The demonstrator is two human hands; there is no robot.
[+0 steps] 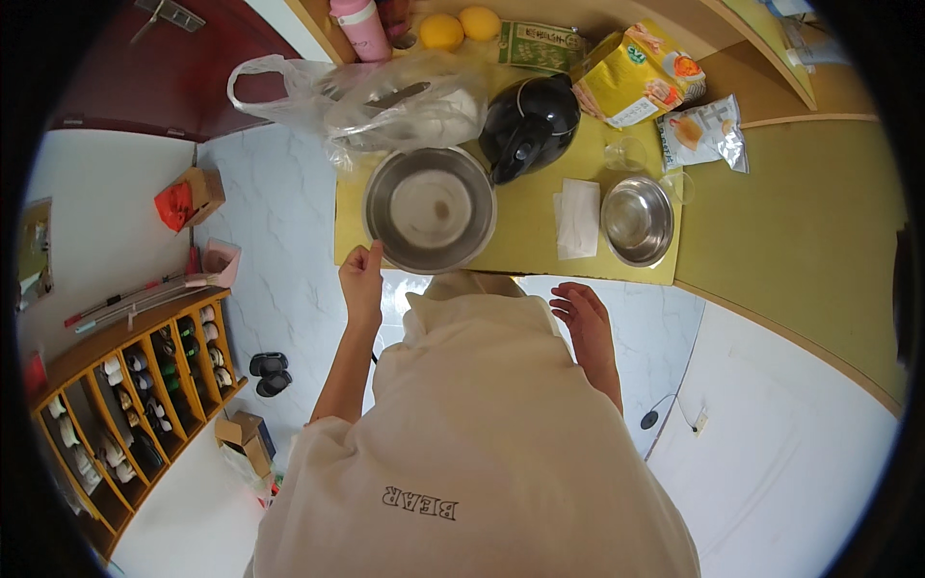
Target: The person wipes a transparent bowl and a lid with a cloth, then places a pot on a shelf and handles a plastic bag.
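A wide stainless steel basin (385, 246) stands at the table's near edge, with a small dark spot on its bottom. My left hand (362, 277) is closed at the basin's near left rim, thumb against the metal. Beyond the table's front edge, on my side, my right hand (584, 318) hangs with loosely bent fingers apart and nothing in them. Nearest to it on the table are a folded white paper (578, 220) and a smaller steel bowl (637, 223). Behind the basin sits a black kettle (536, 123), its spout toward me.
A clear plastic bag (385, 101) lies behind the basin. Farther back are a pink bottle (362, 31), two yellow fruits (441, 32), a green packet (540, 45), a yellow bag (636, 77) and a silver snack bag (706, 135). Clear cups (626, 154) stand near the small bowl.
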